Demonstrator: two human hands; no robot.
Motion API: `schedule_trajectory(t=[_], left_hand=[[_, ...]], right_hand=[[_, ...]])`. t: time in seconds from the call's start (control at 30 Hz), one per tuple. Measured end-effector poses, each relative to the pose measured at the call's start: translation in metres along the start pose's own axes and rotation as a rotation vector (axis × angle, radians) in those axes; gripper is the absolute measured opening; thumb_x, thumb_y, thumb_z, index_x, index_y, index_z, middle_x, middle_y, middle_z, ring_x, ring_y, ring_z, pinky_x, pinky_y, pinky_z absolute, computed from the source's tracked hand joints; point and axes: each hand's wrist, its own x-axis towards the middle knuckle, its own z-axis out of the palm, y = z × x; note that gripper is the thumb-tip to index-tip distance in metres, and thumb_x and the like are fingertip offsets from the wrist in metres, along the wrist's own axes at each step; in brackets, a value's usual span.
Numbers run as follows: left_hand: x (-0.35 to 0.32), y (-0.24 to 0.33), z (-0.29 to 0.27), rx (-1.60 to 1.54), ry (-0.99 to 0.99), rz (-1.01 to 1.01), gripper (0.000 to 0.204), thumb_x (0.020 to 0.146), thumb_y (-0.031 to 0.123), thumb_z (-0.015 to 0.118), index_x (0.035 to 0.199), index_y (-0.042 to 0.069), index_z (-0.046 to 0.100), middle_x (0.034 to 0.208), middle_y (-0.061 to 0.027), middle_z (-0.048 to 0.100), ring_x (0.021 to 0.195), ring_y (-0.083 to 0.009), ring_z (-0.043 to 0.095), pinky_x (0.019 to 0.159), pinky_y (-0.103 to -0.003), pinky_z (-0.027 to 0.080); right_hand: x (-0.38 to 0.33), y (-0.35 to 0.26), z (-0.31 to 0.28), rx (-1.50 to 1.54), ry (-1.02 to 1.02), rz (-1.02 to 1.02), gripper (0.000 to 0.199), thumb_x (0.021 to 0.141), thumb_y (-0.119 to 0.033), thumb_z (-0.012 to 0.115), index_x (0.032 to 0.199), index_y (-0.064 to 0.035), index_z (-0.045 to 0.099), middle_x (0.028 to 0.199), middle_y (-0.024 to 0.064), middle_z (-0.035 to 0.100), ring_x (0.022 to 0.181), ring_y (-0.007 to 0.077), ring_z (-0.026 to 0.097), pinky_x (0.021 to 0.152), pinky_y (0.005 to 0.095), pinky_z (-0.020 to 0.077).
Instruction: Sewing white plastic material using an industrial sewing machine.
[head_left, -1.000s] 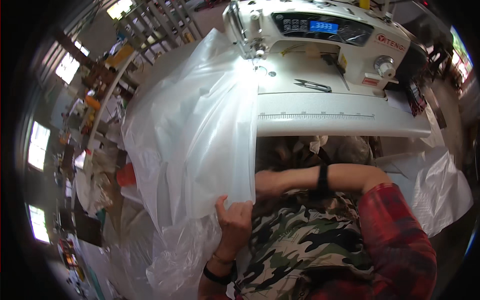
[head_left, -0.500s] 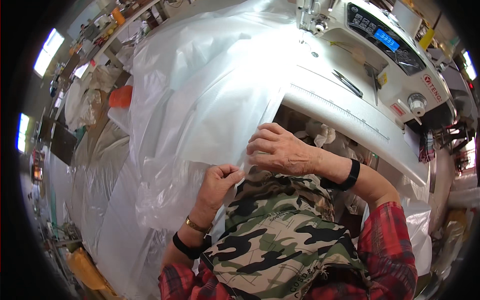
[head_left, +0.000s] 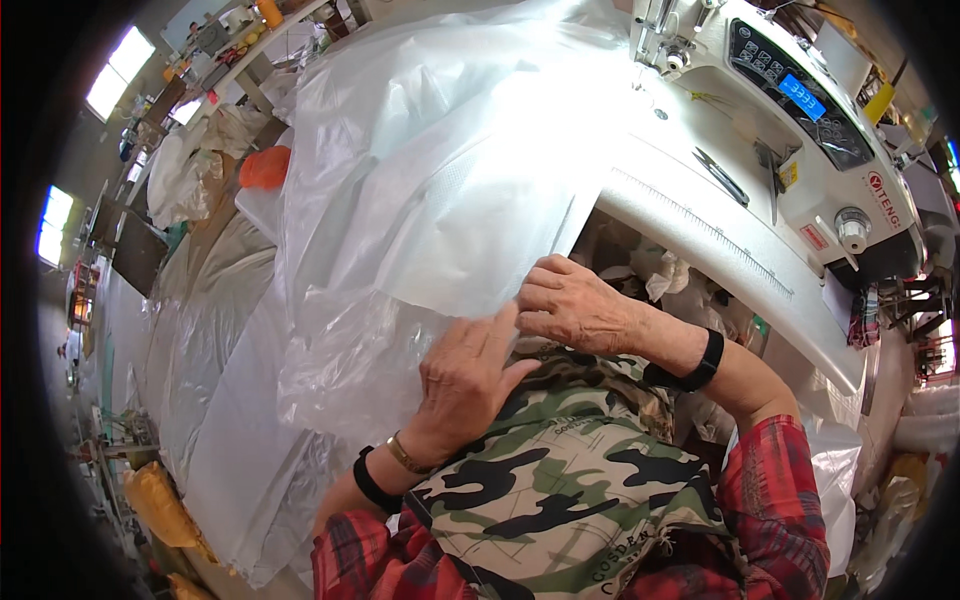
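A large sheet of translucent white plastic [head_left: 470,230] spreads across the table, its folded right edge running from the sewing machine [head_left: 740,110] down toward my lap. My right hand [head_left: 580,312] is closed on that edge near its lower end, fingers curled over it. Just left of it, my left hand [head_left: 465,378] lies at the sheet's lower border with its fingers stretched out and the thumb apart. The fingertips of both hands nearly meet. Part of the edge is hidden beneath the fingers.
Dark thread snips [head_left: 722,177] rest on the machine bed, behind a ruler strip [head_left: 700,225] along its front edge. More plastic sheeting [head_left: 215,330] drapes at the left, near an orange bundle [head_left: 264,168]. A camouflage apron [head_left: 560,480] covers my lap.
My left hand has gone from a pinch on the edge to stretched fingers, moving right and closer to my right hand. The whole view has shifted slightly.
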Motion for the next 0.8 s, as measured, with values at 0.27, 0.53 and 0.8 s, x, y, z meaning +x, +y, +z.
schedule_trajectory(t=[0.27, 0.53, 0.8], left_hand=[[0.003, 0.000, 0.009, -0.051, -0.045, -0.093, 0.059, 0.084, -0.002, 0.062, 0.142, 0.001, 0.048, 0.083, -0.0149, 0.064, 0.074, -0.0281, 0.063, 0.065, -0.038, 0.049], [0.010, -0.005, -0.012, -0.287, 0.008, -0.095, 0.042, 0.085, -0.003, 0.062, 0.127, 0.001, 0.061, 0.078, -0.0148, 0.056, 0.068, -0.0315, 0.058, 0.063, -0.039, 0.047], [0.024, -0.010, -0.013, -0.109, -0.063, -0.007, 0.034, 0.086, -0.002, 0.062, 0.121, -0.004, 0.063, 0.082, -0.0105, 0.061, 0.071, -0.0240, 0.061, 0.065, -0.033, 0.048]], right_hand=[[0.004, -0.007, -0.003, -0.008, 0.028, 0.058, 0.013, 0.088, -0.019, 0.062, 0.096, -0.0086, 0.060, 0.089, 0.0029, 0.053, 0.088, 0.0201, 0.051, 0.082, 0.0340, 0.0409], [0.011, 0.023, -0.030, 0.154, 0.094, 0.194, 0.014, 0.084, -0.018, 0.072, 0.091, -0.0103, 0.063, 0.089, 0.0029, 0.060, 0.089, 0.0206, 0.057, 0.085, 0.0370, 0.0440], [0.015, 0.043, -0.039, 0.061, 0.113, 0.184, 0.026, 0.075, -0.027, 0.081, 0.079, -0.0117, 0.061, 0.074, 0.0007, 0.055, 0.078, 0.0208, 0.054, 0.075, 0.0336, 0.0428]])
